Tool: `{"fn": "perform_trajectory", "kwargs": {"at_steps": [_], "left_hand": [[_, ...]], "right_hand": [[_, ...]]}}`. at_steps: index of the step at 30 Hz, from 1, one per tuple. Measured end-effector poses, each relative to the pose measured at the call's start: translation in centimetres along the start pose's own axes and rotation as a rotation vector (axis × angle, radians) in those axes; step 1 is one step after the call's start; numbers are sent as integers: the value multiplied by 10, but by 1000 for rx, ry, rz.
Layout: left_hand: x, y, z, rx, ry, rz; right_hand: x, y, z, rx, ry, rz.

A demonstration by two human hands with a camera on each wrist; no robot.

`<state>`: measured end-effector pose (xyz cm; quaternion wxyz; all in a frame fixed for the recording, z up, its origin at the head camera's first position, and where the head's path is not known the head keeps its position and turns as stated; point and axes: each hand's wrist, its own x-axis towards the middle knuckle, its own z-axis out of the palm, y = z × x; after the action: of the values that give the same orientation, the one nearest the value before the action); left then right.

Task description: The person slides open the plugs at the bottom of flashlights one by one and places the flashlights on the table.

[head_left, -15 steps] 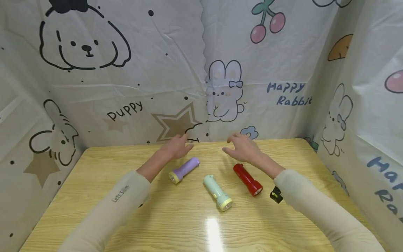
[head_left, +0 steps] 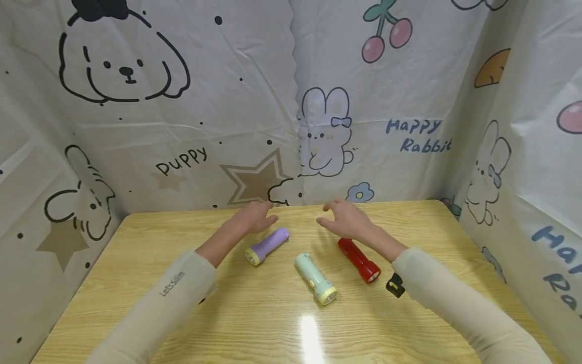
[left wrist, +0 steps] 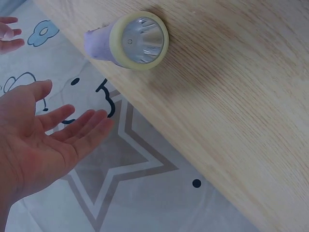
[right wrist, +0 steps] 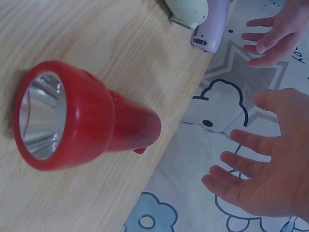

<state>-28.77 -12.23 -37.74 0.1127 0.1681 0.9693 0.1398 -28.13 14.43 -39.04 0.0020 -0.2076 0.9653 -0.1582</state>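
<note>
Three flashlights lie on the wooden table: a purple one at left, a mint green one in the middle and a red one at right. My left hand hovers just beyond the purple flashlight, holding nothing. Above the far end of the red flashlight is my right hand, also holding nothing. In the left wrist view, the left hand has its fingers spread loosely, apart from the purple flashlight. Relaxed fingers of the right hand show beside the red flashlight in the right wrist view.
A white cloth printed with a puppy, rabbits and cherries hangs behind the table and along both sides. A small black device shows below the right sleeve cuff. Light glares off the near tabletop.
Both hands have shifted very slightly, the right one a little left and lower. The flashlights have stayed in place on the table.
</note>
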Motion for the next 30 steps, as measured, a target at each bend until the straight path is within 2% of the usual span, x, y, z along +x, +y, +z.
{"fn": "perform_trajectory", "kwargs": {"at_steps": [9, 16, 30], "left_hand": [[-1, -5, 2, 18, 4, 23], [-6, -3, 0, 62, 23, 75], [-4, -8, 4, 39, 4, 38]], "right_hand": [[-1, -14, -3, 76, -35, 22], [0, -17, 1, 97, -57, 33], [-3, -18, 11, 118, -86, 38]]}}
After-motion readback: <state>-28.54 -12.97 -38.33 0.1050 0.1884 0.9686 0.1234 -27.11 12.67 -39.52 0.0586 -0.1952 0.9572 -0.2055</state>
